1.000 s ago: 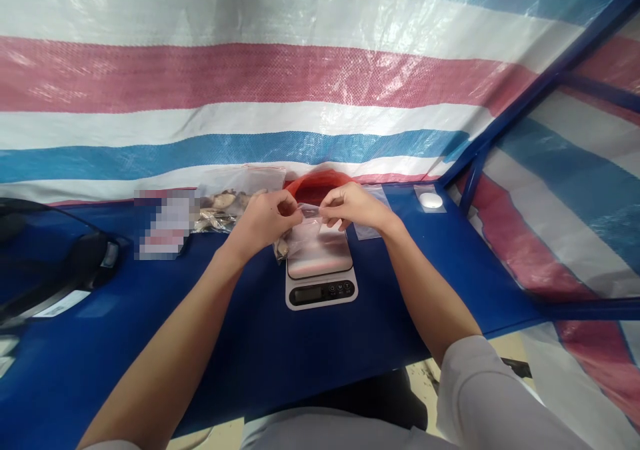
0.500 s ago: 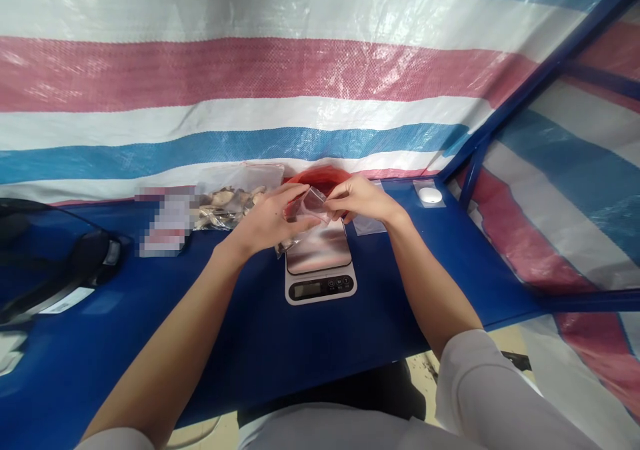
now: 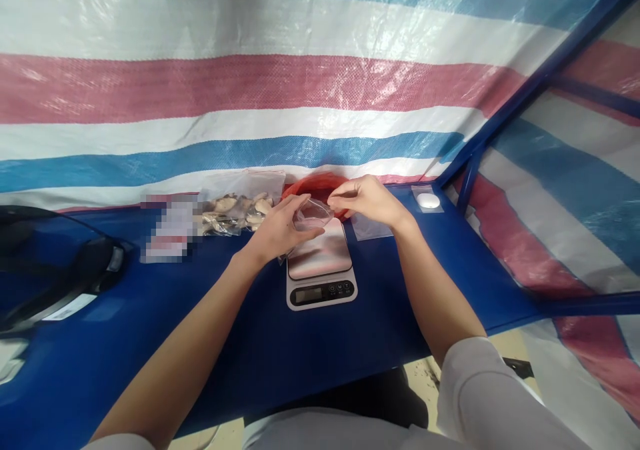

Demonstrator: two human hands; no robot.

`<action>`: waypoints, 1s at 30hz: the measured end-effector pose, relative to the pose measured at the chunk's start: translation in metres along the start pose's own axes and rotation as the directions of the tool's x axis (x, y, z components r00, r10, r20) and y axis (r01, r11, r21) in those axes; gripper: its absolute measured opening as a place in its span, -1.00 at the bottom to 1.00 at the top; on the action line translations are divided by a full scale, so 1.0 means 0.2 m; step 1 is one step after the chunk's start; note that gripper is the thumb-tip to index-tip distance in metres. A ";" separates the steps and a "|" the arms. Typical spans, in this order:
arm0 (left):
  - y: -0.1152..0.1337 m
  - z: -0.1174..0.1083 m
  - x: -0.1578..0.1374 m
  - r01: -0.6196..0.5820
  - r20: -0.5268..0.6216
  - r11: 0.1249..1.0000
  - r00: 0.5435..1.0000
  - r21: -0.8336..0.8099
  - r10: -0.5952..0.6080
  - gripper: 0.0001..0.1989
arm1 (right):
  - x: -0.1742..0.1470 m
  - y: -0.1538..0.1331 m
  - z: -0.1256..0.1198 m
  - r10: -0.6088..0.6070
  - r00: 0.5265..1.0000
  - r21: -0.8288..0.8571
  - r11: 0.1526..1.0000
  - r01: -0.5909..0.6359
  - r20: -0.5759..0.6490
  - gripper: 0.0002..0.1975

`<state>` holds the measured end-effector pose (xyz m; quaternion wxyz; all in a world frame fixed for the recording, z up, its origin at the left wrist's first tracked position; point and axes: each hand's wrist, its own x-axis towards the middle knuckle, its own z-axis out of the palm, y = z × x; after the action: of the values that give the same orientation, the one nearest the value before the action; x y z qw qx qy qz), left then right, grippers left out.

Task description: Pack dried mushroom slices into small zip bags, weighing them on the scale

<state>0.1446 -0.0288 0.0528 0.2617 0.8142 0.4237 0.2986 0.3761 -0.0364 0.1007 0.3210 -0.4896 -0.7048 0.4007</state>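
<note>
A small clear plastic bag [image 3: 313,215] is held over the kitchen scale [image 3: 320,257], its mouth spread into an oval. My left hand [image 3: 283,227] grips the bag's left side, thumb below and fingers above. At its right edge, my right hand [image 3: 363,200] pinches the bag's rim with thumb and forefinger. The scale's steel plate lies below, partly covered by my left hand and the bag. Behind both hands sits a red-orange bowl-shaped container [image 3: 320,183], whose inside is mostly hidden.
Clear bags of pale dried slices [image 3: 225,213] lie left of my left hand. A flat clear bag [image 3: 370,229] is under my right wrist. Further right is a white oval object [image 3: 428,201] on clear plastic. A black strapped device [image 3: 95,257] occupies the table's left.
The bag's mouth has opened wider into a rounded oval. My right hand has shifted slightly up to the bag's edge. The whole view has tilted a little.
</note>
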 end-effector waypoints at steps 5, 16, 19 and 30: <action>0.02 0.02 0.02 -0.025 -0.031 1.000 0.999 0.000 0.025 -0.33 | -0.02 -0.10 0.06 -0.163 0.986 -0.164 0.974 0.154 -0.044 -0.81; 0.04 0.01 0.02 -0.047 -0.044 0.999 0.998 -0.004 0.047 -0.43 | 0.07 -0.11 0.17 -0.173 0.974 -0.348 0.913 0.215 0.149 -0.71; 0.04 0.00 0.02 -0.025 -0.016 0.999 1.000 -0.030 0.025 -0.45 | 0.08 -0.08 0.15 -0.198 0.971 -0.230 0.947 0.224 0.131 -0.77; 0.06 -0.12 0.00 0.176 0.195 0.980 0.969 -0.097 -0.155 -0.32 | 0.10 0.05 0.09 -0.247 0.969 0.325 0.917 0.232 0.005 -0.76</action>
<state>0.1332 -0.0303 0.0770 0.3701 0.7840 0.4463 0.2218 0.3584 -0.0193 0.0849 0.4268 -0.3313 -0.6918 0.4790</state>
